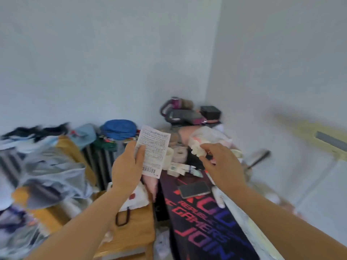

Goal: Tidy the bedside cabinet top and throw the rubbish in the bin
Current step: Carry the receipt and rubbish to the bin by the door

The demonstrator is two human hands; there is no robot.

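Clothes heap [47, 166] at 9 o'clock w/ blue cap [118, 128] behind; purple vacuum [178, 113] & black box [210, 111] at 12, in corner.

Left-side clothes pile [43, 166] blurred; receipt [153, 151] print unreadable.

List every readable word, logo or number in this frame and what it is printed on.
"REPUBLIC OF GAMERS", partly hidden: on the dark mat.
"JOIN", large letters: same mat, nearer the camera.
Printed slip held in the left hand: dense print, too small and blurred to read.
White wad in the right hand: no text visible.
Phone: no text visible.
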